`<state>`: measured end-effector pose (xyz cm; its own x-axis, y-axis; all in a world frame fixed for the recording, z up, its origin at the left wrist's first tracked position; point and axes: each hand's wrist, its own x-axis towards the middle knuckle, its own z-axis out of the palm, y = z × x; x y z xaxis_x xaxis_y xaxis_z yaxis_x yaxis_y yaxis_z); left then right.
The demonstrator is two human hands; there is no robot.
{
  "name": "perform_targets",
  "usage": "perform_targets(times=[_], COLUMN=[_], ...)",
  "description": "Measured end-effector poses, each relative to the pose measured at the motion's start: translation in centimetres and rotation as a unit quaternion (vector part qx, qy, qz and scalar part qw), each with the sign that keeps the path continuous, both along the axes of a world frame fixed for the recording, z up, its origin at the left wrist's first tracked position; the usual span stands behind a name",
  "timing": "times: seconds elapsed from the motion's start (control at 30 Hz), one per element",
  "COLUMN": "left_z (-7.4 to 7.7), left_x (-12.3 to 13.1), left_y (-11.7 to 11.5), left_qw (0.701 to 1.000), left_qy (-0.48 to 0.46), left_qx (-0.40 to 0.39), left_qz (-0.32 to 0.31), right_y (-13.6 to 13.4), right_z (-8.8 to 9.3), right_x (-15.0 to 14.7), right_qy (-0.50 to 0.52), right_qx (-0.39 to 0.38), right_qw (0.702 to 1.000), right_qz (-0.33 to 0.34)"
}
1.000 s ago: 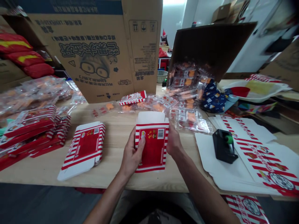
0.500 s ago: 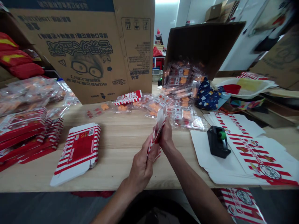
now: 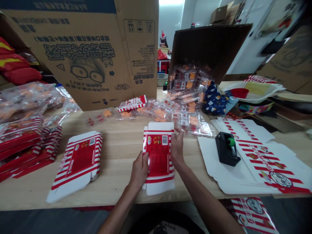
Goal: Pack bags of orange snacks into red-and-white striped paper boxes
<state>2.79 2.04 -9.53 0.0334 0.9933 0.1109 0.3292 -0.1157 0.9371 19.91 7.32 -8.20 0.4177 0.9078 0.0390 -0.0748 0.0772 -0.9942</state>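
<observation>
A flattened red-and-white striped carton (image 3: 159, 156) lies on the wooden table (image 3: 122, 146) in front of me, its white flaps showing at both ends. My left hand (image 3: 139, 170) grips its left edge near the bottom, fingers closed over the card. My right hand (image 3: 177, 148) holds its right edge higher up, fingers pressed along the side. A small stack of the same flattened cartons (image 3: 79, 162) rests to the left.
Clear snack packets (image 3: 187, 97) spill from a tipped brown box (image 3: 209, 48) at the back. A big printed cardboard box (image 3: 92, 52) stands behind. Flat unfolded carton sheets (image 3: 258, 162) and a black tape dispenser (image 3: 226, 149) lie right. Filled cartons (image 3: 24, 143) are stacked left.
Half a second ago I held the carton edge-on above the table. It now lies flat with its printed face up, my hands on either side.
</observation>
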Motion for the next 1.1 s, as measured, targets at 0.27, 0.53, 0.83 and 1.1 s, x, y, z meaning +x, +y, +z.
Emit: perform_targets(times=[0.27,0.53,0.83,1.1], left_z=[-0.9,0.0,2.9,3.9], left_x=[0.1,0.6,-1.3,-1.3], left_y=[3.4,2.1,3.1,1.6], left_qw=[0.995,0.977,0.960,0.973], left_qy=[-0.098,-0.178,-0.182,-0.133], left_qx=[-0.017,-0.118,-0.176,-0.147], left_qz=[0.010,0.009,-0.119,-0.120], right_y=[-2.6,-3.4,-3.0,-4.5], right_z=[-3.6,-2.7,-0.6,2.7], right_x=[1.0,4.6,6.7,7.7], right_qy=[-0.076,0.016,-0.032,-0.173], right_qx=[-0.070,-0.084,-0.042,-0.017], right_qw=[0.992,0.975,0.944,0.886], right_qz=[0.075,0.207,0.324,0.430])
